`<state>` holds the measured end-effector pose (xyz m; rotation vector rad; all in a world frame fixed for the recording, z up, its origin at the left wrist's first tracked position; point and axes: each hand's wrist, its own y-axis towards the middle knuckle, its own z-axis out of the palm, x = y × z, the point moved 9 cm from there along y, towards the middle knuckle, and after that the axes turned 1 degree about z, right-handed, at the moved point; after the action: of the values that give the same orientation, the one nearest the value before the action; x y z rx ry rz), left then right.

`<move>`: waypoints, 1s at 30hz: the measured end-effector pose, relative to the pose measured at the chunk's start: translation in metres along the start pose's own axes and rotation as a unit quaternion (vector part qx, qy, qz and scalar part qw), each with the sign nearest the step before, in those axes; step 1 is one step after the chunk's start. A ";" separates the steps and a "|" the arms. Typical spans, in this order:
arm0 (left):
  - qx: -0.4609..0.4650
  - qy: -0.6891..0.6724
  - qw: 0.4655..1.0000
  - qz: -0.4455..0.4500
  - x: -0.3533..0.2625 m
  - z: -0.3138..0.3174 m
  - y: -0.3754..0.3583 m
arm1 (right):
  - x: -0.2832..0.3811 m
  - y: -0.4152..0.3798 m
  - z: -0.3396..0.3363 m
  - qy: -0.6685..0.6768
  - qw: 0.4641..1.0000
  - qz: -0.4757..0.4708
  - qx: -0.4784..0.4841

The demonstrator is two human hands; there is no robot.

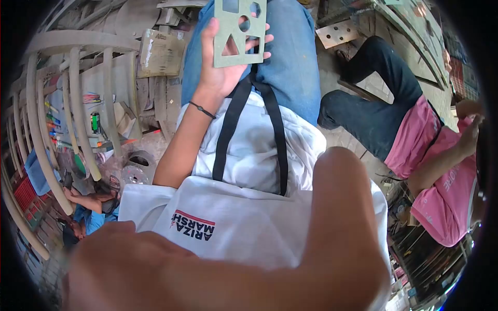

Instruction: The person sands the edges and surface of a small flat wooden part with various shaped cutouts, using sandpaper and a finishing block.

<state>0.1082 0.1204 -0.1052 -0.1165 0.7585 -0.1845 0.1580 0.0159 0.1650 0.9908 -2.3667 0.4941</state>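
My left hand (222, 79), a dark band round its wrist, is closed on a flat grey-green board with shaped cut-outs (228, 24). Its thumb lies along the board's left edge; fingers show through the holes and past the right edge. A triangle, a circle and squarish openings can be made out in the board, held above my jeans (293, 62). Close to the camera, my right arm crosses the bottom of the view, bent at the elbow. My right hand (116, 254) is blurred at lower left, its fingers indistinct.
A curved wooden rail with slats (78, 41) stands at left, with coloured pens (92, 97) beyond it. A person in blue (93, 220) is at lower left. Another in a pink shirt (441, 181) sits at right, beside a wooden frame (402, 31). Black straps (277, 135) cross my lap.
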 end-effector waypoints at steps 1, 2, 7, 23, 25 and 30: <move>0.006 -0.054 0.999 -0.004 0.003 0.003 0.001 | -0.002 0.002 -0.003 0.000 1.000 0.008 -0.015; -0.005 -0.065 0.998 -0.014 0.003 0.001 0.002 | -0.004 0.004 -0.006 0.005 0.999 0.014 -0.036; -0.007 -0.118 0.993 -0.027 -0.001 -0.002 0.003 | -0.023 0.002 0.032 0.078 0.964 -0.252 -0.014; -0.029 -0.038 0.998 0.045 -0.019 -0.003 0.004 | -0.184 0.061 0.110 0.346 0.885 0.116 -0.289; -0.033 -0.033 0.998 0.048 -0.018 -0.007 0.005 | -0.184 0.068 0.116 0.349 0.880 0.122 -0.299; -0.066 -0.006 0.997 0.032 -0.012 -0.015 0.006 | -0.190 0.074 0.125 0.249 0.916 0.075 -0.304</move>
<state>0.0899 0.1279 -0.1093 -0.2183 0.7618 -0.0734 0.1763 0.1045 -0.0562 0.3407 -1.9345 0.0284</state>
